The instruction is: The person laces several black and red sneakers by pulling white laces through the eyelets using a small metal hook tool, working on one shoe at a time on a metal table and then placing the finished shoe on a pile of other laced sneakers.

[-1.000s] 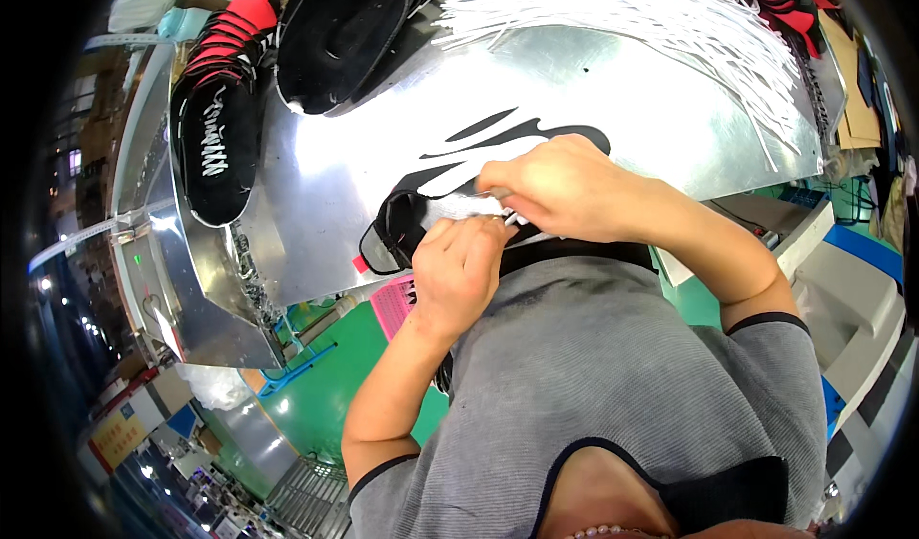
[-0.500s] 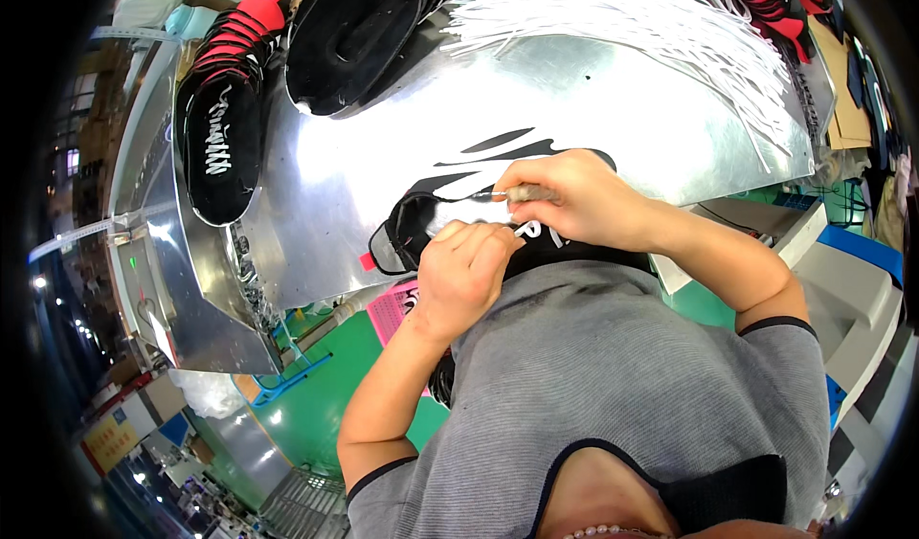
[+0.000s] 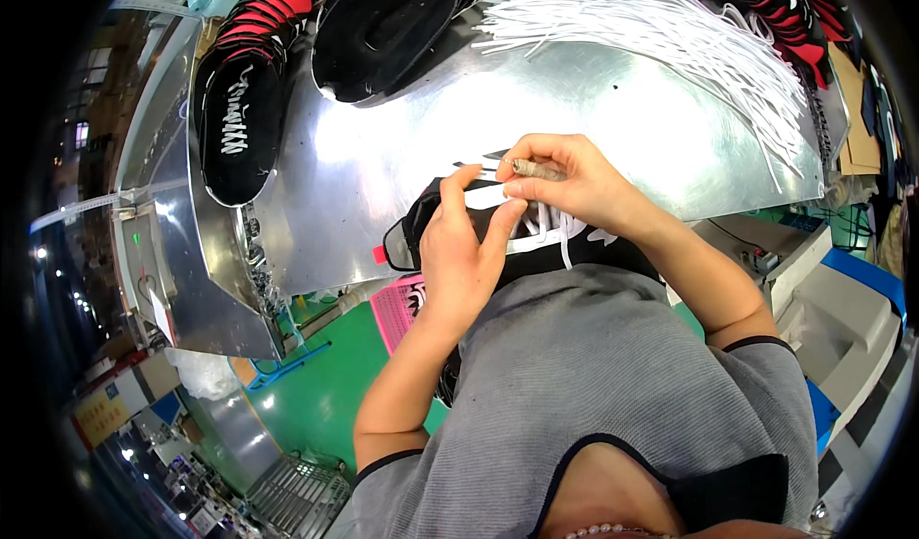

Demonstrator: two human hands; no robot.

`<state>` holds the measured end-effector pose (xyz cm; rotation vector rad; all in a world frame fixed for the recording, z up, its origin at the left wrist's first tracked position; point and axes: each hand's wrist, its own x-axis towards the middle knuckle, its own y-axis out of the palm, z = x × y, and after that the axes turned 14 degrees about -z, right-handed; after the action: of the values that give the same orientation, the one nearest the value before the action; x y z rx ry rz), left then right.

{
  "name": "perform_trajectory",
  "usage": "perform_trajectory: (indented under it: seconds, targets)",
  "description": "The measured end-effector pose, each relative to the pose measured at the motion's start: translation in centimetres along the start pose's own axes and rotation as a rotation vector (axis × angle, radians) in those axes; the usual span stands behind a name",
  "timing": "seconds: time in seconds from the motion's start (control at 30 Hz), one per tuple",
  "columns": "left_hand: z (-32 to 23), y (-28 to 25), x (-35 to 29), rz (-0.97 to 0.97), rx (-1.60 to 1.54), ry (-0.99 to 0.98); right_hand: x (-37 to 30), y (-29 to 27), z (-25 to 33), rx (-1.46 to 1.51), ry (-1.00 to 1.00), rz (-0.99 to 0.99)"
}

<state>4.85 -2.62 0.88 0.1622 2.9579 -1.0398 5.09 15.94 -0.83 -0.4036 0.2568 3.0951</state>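
A black-and-white shoe upper [image 3: 426, 215] with a small red tab lies at the near edge of the metal table, against my body. White lace [image 3: 565, 242] runs through its eyelets, and one end hangs loose. My left hand [image 3: 461, 252] grips the upper near its opening, thumb and index finger spread on either side of a white part. In my right hand [image 3: 574, 180] is a slim metal-tipped tool with a wrapped handle [image 3: 538, 169], held between thumb and fingers. Its tip is close to my left fingers and partly hidden.
White laces [image 3: 661, 41] lie in a large bundle across the back of the metal table [image 3: 383, 156]. Stacked black-and-red shoe uppers [image 3: 239, 127] stand at the left, with more [image 3: 383, 36] behind and at the far right. A pink basket [image 3: 392, 314] sits below the table edge.
My left hand has gone from a closed fist to a wider grip. The upper has tilted, showing its lacing and a hanging lace end. My right hand still holds the tool.
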Motion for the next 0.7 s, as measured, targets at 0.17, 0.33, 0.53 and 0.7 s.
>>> perform_trajectory:
  seconds: [0.17,0.33,0.53,0.7]
  targets:
    - [1.2,1.5,-0.2,-0.171,-0.093,0.147,-0.4,-0.5,0.8,-0.165,-0.078,-0.046]
    - [0.9,1.3,-0.6,-0.150,-0.158,0.149,-3.3,-1.4,2.0,-0.477,-0.229,-0.113]
    - [1.3,1.8,-0.5,-0.201,-0.162,0.181,-3.5,-1.8,1.9,-0.746,-0.432,-0.064]
    - [0.9,1.8,-0.6,-0.238,0.009,0.428,-3.2,0.3,1.3,-0.917,-0.499,-0.114]
